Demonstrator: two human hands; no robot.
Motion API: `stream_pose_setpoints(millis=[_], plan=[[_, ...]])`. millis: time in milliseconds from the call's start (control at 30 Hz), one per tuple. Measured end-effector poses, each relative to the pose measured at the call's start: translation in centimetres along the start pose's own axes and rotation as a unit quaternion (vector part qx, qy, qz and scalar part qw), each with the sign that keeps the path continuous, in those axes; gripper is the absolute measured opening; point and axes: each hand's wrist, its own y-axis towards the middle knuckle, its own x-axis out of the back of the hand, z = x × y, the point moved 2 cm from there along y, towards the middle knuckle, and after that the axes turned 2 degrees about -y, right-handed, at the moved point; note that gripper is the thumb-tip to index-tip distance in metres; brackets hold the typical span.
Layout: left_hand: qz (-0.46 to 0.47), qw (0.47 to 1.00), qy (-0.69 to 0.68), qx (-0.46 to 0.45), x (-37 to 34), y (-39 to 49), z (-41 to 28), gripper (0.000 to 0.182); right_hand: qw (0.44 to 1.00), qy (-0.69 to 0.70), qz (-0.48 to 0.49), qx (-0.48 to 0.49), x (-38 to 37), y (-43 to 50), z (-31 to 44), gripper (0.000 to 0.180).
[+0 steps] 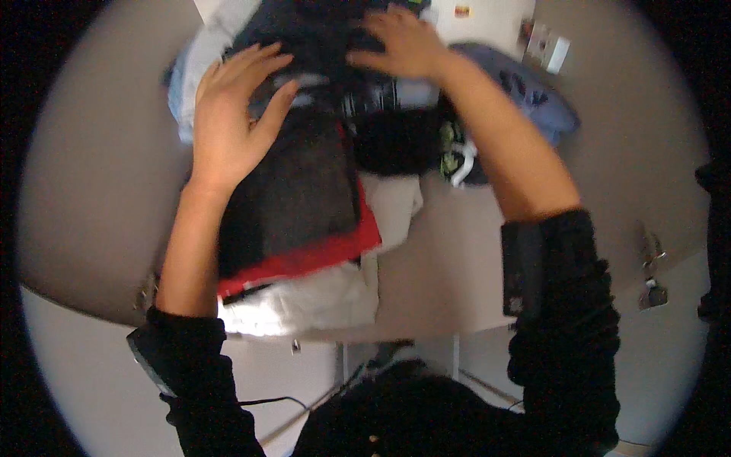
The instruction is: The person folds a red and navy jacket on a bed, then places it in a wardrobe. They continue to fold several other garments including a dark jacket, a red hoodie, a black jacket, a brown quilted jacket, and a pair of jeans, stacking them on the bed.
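My left hand lies palm down, fingers spread, at the left side of a dark garment with light printed patches. My right hand, slightly blurred, rests or hovers over the garment's right side with its fingers apart; whether it touches cannot be told. Nearer to me, a folded dark grey garment lies over a red cloth, with a cream cloth beneath. A black cloth lies to the right of the grey one.
Light blue and grey cloth lies behind my left hand. A blue-purple garment and a green-patterned dark cloth with a white strip lie by my right forearm. Small items sit at the upper right. The table's front edge curves before me.
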Motion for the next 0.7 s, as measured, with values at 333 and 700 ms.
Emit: stream_pose_setpoints(millis=[333,700], plan=[[0.124,0.985,-0.119,-0.028,4.0,-9.6,-15.0,0.031,0.9,0.364,-0.226,-0.079,6.8,-19.5,6.2,0.043],[0.0,0.881,-0.271,0.387,7.0,-35.6,-27.5,0.03,0.772,0.427,-0.054,-0.468,10.8,-48.1,21.3,0.019]])
